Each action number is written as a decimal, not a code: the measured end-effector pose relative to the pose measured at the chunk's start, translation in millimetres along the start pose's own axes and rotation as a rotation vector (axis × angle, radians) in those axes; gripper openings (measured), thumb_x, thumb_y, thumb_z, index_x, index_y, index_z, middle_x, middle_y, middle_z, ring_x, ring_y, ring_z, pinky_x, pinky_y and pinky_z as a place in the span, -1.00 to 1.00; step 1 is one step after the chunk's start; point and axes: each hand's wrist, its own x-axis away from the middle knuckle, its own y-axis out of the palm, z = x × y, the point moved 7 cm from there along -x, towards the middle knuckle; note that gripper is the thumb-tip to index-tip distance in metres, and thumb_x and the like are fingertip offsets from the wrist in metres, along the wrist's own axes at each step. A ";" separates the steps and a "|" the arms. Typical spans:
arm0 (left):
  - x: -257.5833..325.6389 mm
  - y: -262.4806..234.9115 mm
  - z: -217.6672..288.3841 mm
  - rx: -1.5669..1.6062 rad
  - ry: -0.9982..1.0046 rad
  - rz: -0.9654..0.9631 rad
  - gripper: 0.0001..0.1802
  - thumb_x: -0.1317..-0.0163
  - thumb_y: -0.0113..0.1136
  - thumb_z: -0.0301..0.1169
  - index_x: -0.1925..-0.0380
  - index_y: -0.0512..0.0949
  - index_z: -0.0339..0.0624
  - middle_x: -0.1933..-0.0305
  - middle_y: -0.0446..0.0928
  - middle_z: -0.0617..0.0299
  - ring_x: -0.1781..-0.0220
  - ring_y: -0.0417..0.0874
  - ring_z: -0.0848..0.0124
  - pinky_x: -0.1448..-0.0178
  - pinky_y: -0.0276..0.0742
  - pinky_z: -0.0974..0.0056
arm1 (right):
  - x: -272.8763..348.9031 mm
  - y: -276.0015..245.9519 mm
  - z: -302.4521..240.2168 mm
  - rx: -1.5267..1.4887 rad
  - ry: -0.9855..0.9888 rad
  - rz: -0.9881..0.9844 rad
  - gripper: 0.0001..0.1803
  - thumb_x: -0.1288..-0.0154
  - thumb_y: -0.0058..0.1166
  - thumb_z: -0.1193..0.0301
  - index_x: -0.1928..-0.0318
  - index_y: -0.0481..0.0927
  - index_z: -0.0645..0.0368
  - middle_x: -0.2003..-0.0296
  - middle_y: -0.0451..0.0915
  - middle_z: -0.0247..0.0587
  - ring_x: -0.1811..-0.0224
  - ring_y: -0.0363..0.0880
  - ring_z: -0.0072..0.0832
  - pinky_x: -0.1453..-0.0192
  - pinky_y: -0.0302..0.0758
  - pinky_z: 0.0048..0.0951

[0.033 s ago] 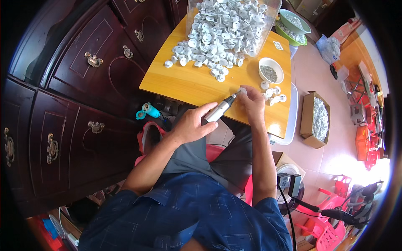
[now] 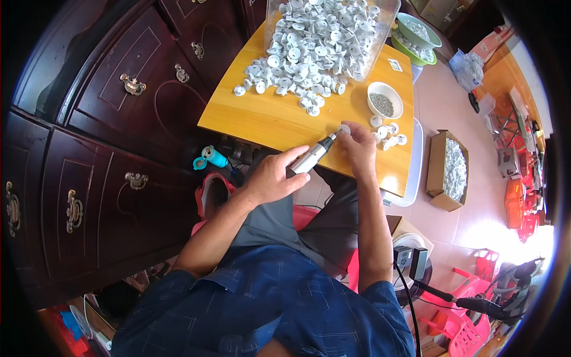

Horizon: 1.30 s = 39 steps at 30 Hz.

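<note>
My left hand (image 2: 275, 177) is wrapped around a silver and black electric screwdriver (image 2: 310, 159), whose tip points up and to the right over the table's near edge. The tip meets a small white round plastic part (image 2: 343, 129), which the fingers of my right hand (image 2: 358, 146) pinch. My fingers cover much of that part. Just right of my right hand lie several similar white plastic parts (image 2: 389, 141). Beyond them stands a white bowl (image 2: 399, 97) of small metal screws (image 2: 380, 104). A big heap of white plastic parts (image 2: 309, 53) covers the far side of the table.
The yellow wooden table (image 2: 238, 119) carries a clear plastic bin (image 2: 380, 44) at its far end. Dark wooden drawers (image 2: 128, 113) stand at the left. On the floor to the right are a cardboard box (image 2: 437, 169) of white pieces and green basins (image 2: 425, 59).
</note>
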 end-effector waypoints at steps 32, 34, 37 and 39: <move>-3.0 11.6 -12.5 0.412 -0.244 -0.101 -0.46 -0.31 0.14 -0.43 -0.28 0.38 -0.34 0.21 0.55 0.28 0.30 0.52 0.64 0.32 0.50 0.48 | 3.7 0.8 3.8 0.001 -0.011 0.028 -0.75 -0.25 0.24 0.61 0.05 0.67 0.27 0.33 0.67 -0.40 0.32 0.57 -0.75 0.18 0.50 -0.70; -3.5 12.2 -10.6 0.460 -0.250 -0.111 -0.45 -0.32 0.15 -0.42 -0.29 0.37 -0.35 0.21 0.55 0.28 0.29 0.52 0.64 0.31 0.51 0.48 | 4.4 0.7 3.0 -0.024 -0.008 0.040 -0.78 -0.26 0.24 0.57 0.07 0.68 0.27 0.35 0.67 -0.40 0.32 0.57 -0.75 0.19 0.50 -0.69; -5.0 10.8 -8.7 0.489 -0.237 -0.120 -0.43 -0.33 0.17 -0.41 -0.31 0.35 -0.36 0.19 0.55 0.27 0.27 0.54 0.63 0.29 0.52 0.47 | 4.0 -3.0 0.7 0.057 0.005 0.089 -0.80 -0.26 0.26 0.52 0.09 0.70 0.24 0.35 0.67 -0.38 0.37 0.57 -0.70 0.21 0.51 -0.64; -6.2 6.8 -9.2 0.455 -0.225 -0.102 -0.41 -0.33 0.19 -0.40 -0.32 0.34 -0.36 0.17 0.55 0.25 0.25 0.54 0.62 0.29 0.53 0.47 | 4.2 -11.5 -10.5 0.238 -0.116 0.155 -0.81 -0.25 0.26 0.49 0.12 0.72 0.18 0.32 0.66 -0.33 0.37 0.59 -0.60 0.21 0.53 -0.55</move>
